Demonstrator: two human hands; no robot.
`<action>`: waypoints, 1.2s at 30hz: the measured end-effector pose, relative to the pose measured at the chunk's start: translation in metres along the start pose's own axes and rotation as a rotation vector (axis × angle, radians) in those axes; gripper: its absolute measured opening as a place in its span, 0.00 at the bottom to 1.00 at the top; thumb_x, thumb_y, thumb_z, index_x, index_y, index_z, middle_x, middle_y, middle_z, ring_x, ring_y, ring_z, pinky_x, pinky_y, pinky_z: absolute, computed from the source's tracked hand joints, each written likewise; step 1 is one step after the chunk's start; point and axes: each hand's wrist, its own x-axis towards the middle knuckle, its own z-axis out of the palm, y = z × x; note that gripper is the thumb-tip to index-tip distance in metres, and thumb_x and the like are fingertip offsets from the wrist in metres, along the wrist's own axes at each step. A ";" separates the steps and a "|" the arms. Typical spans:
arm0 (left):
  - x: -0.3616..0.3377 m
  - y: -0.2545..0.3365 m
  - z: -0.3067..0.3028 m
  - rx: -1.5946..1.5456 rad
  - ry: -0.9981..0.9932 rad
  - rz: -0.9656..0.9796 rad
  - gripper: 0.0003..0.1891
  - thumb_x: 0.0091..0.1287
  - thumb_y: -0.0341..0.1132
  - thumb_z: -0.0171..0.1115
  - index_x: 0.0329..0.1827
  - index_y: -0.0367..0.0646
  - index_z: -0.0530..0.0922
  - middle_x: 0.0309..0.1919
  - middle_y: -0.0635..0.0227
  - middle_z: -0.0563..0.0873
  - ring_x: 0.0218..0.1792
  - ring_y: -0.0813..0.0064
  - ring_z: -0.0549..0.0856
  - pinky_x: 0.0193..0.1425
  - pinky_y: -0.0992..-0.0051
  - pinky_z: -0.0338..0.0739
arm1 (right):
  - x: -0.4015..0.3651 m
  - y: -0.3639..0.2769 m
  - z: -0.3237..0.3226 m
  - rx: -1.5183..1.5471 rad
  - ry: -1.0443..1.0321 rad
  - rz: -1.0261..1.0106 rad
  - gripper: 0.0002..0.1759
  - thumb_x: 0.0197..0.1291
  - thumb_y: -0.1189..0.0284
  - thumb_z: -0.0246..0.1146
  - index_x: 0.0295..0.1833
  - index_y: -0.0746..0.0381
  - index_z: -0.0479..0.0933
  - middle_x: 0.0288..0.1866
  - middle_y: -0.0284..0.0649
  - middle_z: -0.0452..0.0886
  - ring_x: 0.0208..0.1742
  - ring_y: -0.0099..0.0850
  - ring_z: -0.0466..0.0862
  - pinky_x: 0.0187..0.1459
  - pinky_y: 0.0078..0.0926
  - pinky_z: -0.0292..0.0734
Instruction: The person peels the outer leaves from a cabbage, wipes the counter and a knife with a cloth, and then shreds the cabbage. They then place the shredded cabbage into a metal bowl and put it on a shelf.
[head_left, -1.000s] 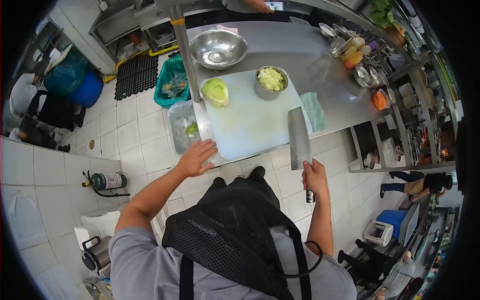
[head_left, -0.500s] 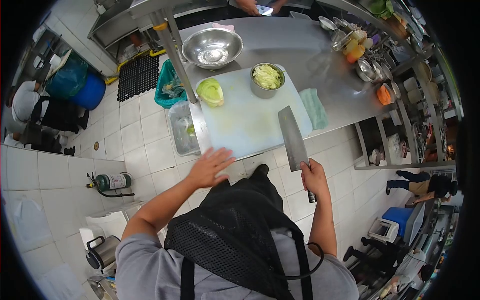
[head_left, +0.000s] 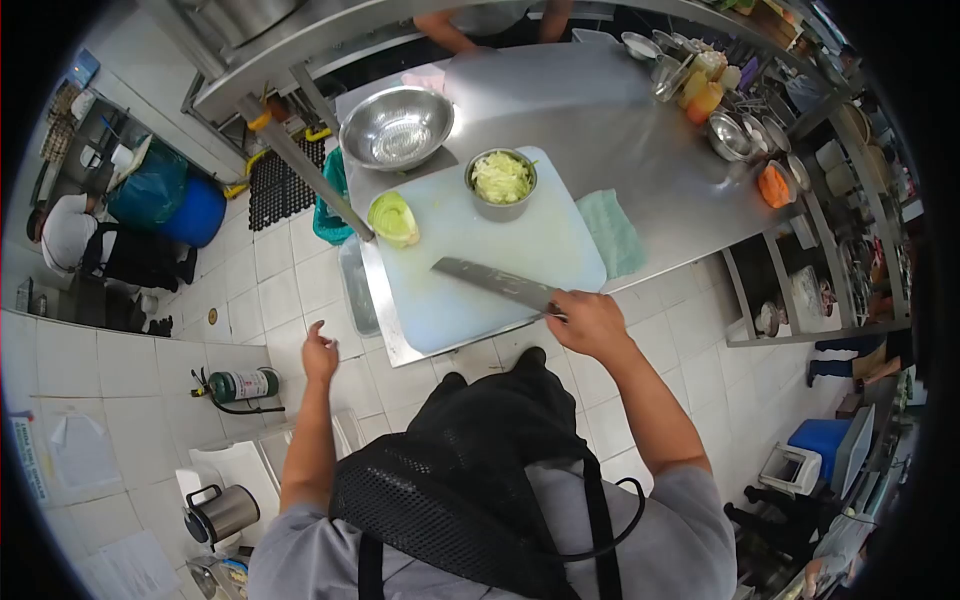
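Note:
My right hand (head_left: 590, 322) is wrapped round the handle of a cleaver (head_left: 495, 283), its wide blade over the front part of a pale cutting board (head_left: 465, 255) and pointing left. My left hand (head_left: 320, 352) hangs empty in the air to the left of the board, above the floor, with its fingers apart. A cut piece of green cabbage (head_left: 393, 219) lies at the board's left edge. Near the board's back edge is a metal container (head_left: 501, 209) of shredded cabbage (head_left: 501, 178). A green cloth (head_left: 610, 233) lies on the steel counter, to the right of the board.
A large steel bowl (head_left: 397, 127) stands behind the board on the counter (head_left: 560, 110). A metal post (head_left: 318, 182) rises at the left. Clear bin (head_left: 358, 287) below the left edge. A person's arms (head_left: 445, 32) are across the counter. Sauces and small bowls (head_left: 730, 137) sit right.
The cleaver has swung from pointing forward, right of the board, to lying leftward over it. My left hand has moved left, away from the board's front corner. The view has shifted.

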 end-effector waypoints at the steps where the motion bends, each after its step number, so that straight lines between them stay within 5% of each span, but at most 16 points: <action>1: -0.008 -0.001 0.017 -0.052 0.104 0.196 0.40 0.54 0.25 0.78 0.74 0.43 0.73 0.53 0.51 0.86 0.54 0.55 0.85 0.60 0.60 0.80 | 0.013 0.005 0.003 -0.022 -0.045 -0.084 0.12 0.58 0.63 0.70 0.40 0.60 0.82 0.34 0.44 0.87 0.35 0.48 0.88 0.38 0.48 0.82; 3: -0.024 0.028 0.025 -0.205 0.075 0.113 0.47 0.51 0.25 0.79 0.78 0.45 0.68 0.60 0.50 0.82 0.59 0.56 0.83 0.61 0.59 0.79 | 0.036 0.015 0.013 -0.077 -0.061 -0.147 0.13 0.57 0.63 0.71 0.40 0.60 0.82 0.37 0.44 0.87 0.38 0.47 0.87 0.41 0.48 0.81; 9: -0.058 0.071 -0.003 -0.405 0.207 0.017 0.22 0.65 0.29 0.73 0.62 0.36 0.81 0.42 0.58 0.89 0.43 0.71 0.87 0.50 0.70 0.81 | 0.093 0.058 0.020 0.102 0.024 -0.417 0.22 0.55 0.65 0.74 0.52 0.63 0.79 0.45 0.46 0.84 0.53 0.46 0.82 0.54 0.46 0.77; 12: -0.074 0.088 -0.011 -0.508 0.229 -0.015 0.16 0.70 0.30 0.69 0.58 0.34 0.82 0.36 0.66 0.89 0.38 0.79 0.85 0.44 0.76 0.80 | 0.127 0.052 0.003 0.204 0.220 -0.245 0.24 0.58 0.65 0.73 0.57 0.62 0.77 0.45 0.46 0.83 0.55 0.47 0.81 0.54 0.46 0.77; 19: -0.074 0.151 -0.018 -0.620 0.042 0.139 0.14 0.72 0.29 0.68 0.58 0.35 0.82 0.35 0.70 0.88 0.37 0.83 0.83 0.43 0.79 0.79 | 0.161 0.063 0.013 0.095 0.073 -0.124 0.12 0.68 0.64 0.65 0.50 0.59 0.77 0.42 0.50 0.84 0.45 0.51 0.86 0.46 0.49 0.80; 24: -0.080 0.236 -0.038 -0.567 -0.044 0.266 0.27 0.69 0.32 0.73 0.69 0.39 0.76 0.46 0.63 0.89 0.47 0.75 0.87 0.53 0.73 0.81 | 0.134 0.042 -0.006 0.177 0.145 -0.088 0.11 0.68 0.63 0.67 0.46 0.59 0.79 0.40 0.46 0.84 0.42 0.50 0.86 0.43 0.49 0.81; 29: -0.089 0.321 -0.057 -0.353 -0.092 0.672 0.46 0.57 0.33 0.83 0.79 0.44 0.65 0.64 0.56 0.81 0.63 0.64 0.82 0.65 0.62 0.78 | 0.097 0.001 -0.046 0.170 0.150 -0.483 0.10 0.64 0.64 0.69 0.44 0.57 0.80 0.37 0.44 0.82 0.38 0.48 0.86 0.39 0.47 0.81; 33: -0.067 0.319 -0.070 -0.410 -0.265 0.698 0.39 0.48 0.35 0.89 0.60 0.43 0.73 0.55 0.61 0.86 0.55 0.68 0.86 0.59 0.67 0.82 | 0.071 -0.024 -0.059 0.192 0.185 -0.532 0.09 0.63 0.65 0.69 0.44 0.56 0.81 0.35 0.41 0.79 0.37 0.45 0.85 0.38 0.45 0.81; 34: -0.066 0.322 -0.073 -0.452 -0.218 0.717 0.34 0.44 0.36 0.91 0.49 0.43 0.74 0.51 0.63 0.87 0.50 0.72 0.87 0.55 0.71 0.83 | 0.067 -0.029 -0.061 0.199 0.211 -0.526 0.09 0.62 0.64 0.70 0.43 0.55 0.81 0.34 0.39 0.78 0.36 0.44 0.85 0.39 0.44 0.81; 36: -0.067 0.326 -0.085 -0.420 -0.187 0.820 0.33 0.42 0.37 0.92 0.47 0.43 0.75 0.51 0.62 0.87 0.49 0.72 0.87 0.54 0.72 0.82 | 0.059 -0.038 -0.068 0.173 0.232 -0.525 0.10 0.63 0.63 0.70 0.43 0.56 0.80 0.35 0.41 0.79 0.37 0.43 0.86 0.38 0.43 0.81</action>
